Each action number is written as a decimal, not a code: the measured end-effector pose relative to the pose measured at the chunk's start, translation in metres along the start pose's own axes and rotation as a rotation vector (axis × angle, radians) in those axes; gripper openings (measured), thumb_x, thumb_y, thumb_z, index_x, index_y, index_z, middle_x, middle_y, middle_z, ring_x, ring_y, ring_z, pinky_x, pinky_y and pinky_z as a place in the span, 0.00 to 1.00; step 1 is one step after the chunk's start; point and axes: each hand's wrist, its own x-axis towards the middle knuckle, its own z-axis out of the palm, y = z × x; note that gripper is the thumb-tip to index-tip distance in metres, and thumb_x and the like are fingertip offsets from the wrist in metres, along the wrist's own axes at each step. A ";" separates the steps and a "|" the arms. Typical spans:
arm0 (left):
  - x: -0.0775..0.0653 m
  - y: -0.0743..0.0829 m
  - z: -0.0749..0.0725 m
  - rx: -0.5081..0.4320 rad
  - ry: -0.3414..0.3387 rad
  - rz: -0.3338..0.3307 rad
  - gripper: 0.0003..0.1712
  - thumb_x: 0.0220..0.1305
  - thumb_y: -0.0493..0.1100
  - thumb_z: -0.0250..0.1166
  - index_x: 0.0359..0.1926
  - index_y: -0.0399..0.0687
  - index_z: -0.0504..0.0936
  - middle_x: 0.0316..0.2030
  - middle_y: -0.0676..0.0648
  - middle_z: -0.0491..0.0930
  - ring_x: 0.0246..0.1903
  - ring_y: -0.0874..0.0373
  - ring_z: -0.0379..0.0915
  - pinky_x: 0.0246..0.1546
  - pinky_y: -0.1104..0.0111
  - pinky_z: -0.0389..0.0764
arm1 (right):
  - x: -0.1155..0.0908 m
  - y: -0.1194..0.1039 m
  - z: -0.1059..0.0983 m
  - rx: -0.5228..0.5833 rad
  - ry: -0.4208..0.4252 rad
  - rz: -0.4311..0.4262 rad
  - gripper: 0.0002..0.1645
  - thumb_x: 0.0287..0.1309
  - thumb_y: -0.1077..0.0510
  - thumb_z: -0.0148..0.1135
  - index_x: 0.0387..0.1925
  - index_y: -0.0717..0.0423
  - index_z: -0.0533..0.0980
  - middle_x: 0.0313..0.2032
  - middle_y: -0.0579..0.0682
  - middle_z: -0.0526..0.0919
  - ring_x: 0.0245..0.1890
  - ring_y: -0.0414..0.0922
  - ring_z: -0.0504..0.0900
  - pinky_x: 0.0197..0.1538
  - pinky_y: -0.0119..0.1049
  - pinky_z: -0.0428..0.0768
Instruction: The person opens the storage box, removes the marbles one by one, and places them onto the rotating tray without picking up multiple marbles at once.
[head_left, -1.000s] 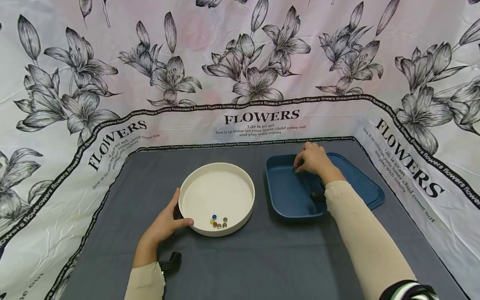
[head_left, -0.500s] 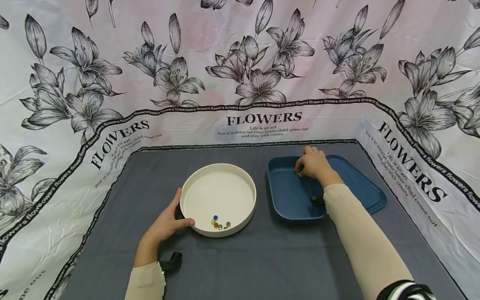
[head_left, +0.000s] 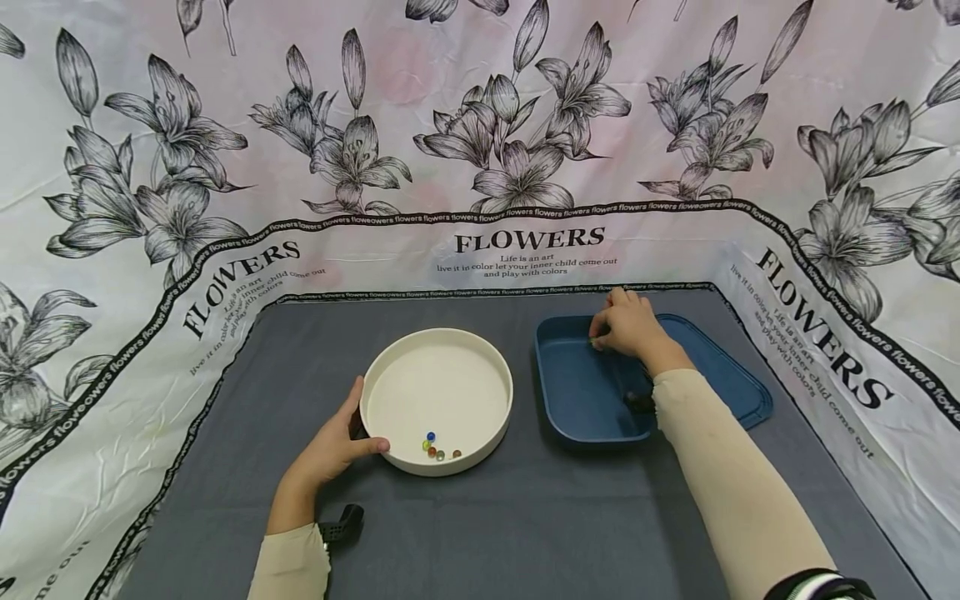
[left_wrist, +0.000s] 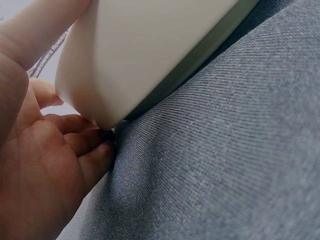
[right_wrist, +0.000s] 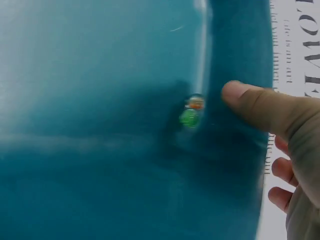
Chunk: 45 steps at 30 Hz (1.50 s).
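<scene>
My left hand [head_left: 322, 454] grips the left side of a round cream dish [head_left: 438, 375], thumb over the rim. In the left wrist view its fingers [left_wrist: 95, 155] are against the dish's outer wall near the cloth. Several small glass marbles [head_left: 440, 455] lie inside the dish by its near rim. My right hand [head_left: 628, 323] is over the far part of a blue rectangular tray [head_left: 585, 392]. In the right wrist view, a green marble [right_wrist: 189, 118] and an orange-and-clear marble [right_wrist: 195, 103] sit in the tray's corner, apart from the thumb [right_wrist: 250, 100]. The index finger is hidden there.
A flat blue lid-like piece [head_left: 723, 383] lies right of the tray, partly behind the right forearm. Dark grey cloth [head_left: 465, 533] covers the table. Behind it rises a flower-printed cloth [head_left: 517, 167].
Marbles at the right of the dish's group have rolled toward the near rim. The right hand has shifted only slightly over the tray; the left hand keeps its grip on the dish.
</scene>
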 end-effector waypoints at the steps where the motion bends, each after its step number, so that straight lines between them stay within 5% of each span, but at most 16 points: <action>1: 0.000 0.000 0.000 0.001 0.002 -0.004 0.74 0.55 0.47 0.80 0.83 0.48 0.30 0.82 0.44 0.32 0.81 0.44 0.38 0.65 0.84 0.52 | 0.000 0.000 -0.002 0.005 0.017 -0.012 0.05 0.58 0.50 0.77 0.35 0.42 0.88 0.50 0.58 0.66 0.50 0.56 0.61 0.52 0.56 0.60; 8: -0.001 -0.001 0.000 -0.005 -0.002 0.002 0.75 0.55 0.47 0.80 0.82 0.47 0.30 0.82 0.43 0.31 0.81 0.43 0.37 0.62 0.87 0.52 | 0.004 -0.011 -0.017 0.051 0.096 -0.064 0.06 0.59 0.49 0.76 0.36 0.44 0.88 0.43 0.54 0.66 0.45 0.53 0.61 0.50 0.54 0.57; 23: -0.003 0.000 0.000 -0.003 -0.013 0.005 0.74 0.56 0.47 0.80 0.82 0.47 0.30 0.82 0.43 0.31 0.81 0.43 0.36 0.59 0.91 0.50 | 0.032 -0.079 -0.044 0.054 0.097 -0.249 0.08 0.62 0.46 0.73 0.38 0.44 0.88 0.37 0.48 0.76 0.39 0.48 0.73 0.48 0.49 0.72; 30: -0.001 0.002 -0.001 0.018 -0.006 -0.002 0.73 0.56 0.47 0.79 0.83 0.50 0.30 0.82 0.44 0.31 0.81 0.44 0.36 0.69 0.77 0.52 | 0.048 -0.117 -0.054 0.081 0.084 -0.321 0.08 0.64 0.46 0.71 0.39 0.44 0.87 0.40 0.48 0.79 0.46 0.50 0.78 0.58 0.50 0.74; 37: -0.004 0.002 -0.001 -0.001 -0.017 0.006 0.74 0.55 0.47 0.80 0.82 0.49 0.30 0.82 0.43 0.31 0.81 0.43 0.35 0.58 0.91 0.50 | 0.059 -0.153 -0.050 0.115 0.063 -0.392 0.09 0.65 0.46 0.71 0.40 0.45 0.87 0.40 0.46 0.79 0.45 0.47 0.77 0.57 0.48 0.74; 45: 0.000 0.001 -0.003 0.004 -0.015 -0.002 0.74 0.56 0.47 0.80 0.83 0.50 0.29 0.82 0.45 0.30 0.81 0.45 0.35 0.73 0.70 0.50 | 0.072 -0.182 -0.045 0.140 0.021 -0.433 0.10 0.67 0.46 0.69 0.43 0.45 0.87 0.42 0.44 0.79 0.51 0.47 0.78 0.63 0.46 0.73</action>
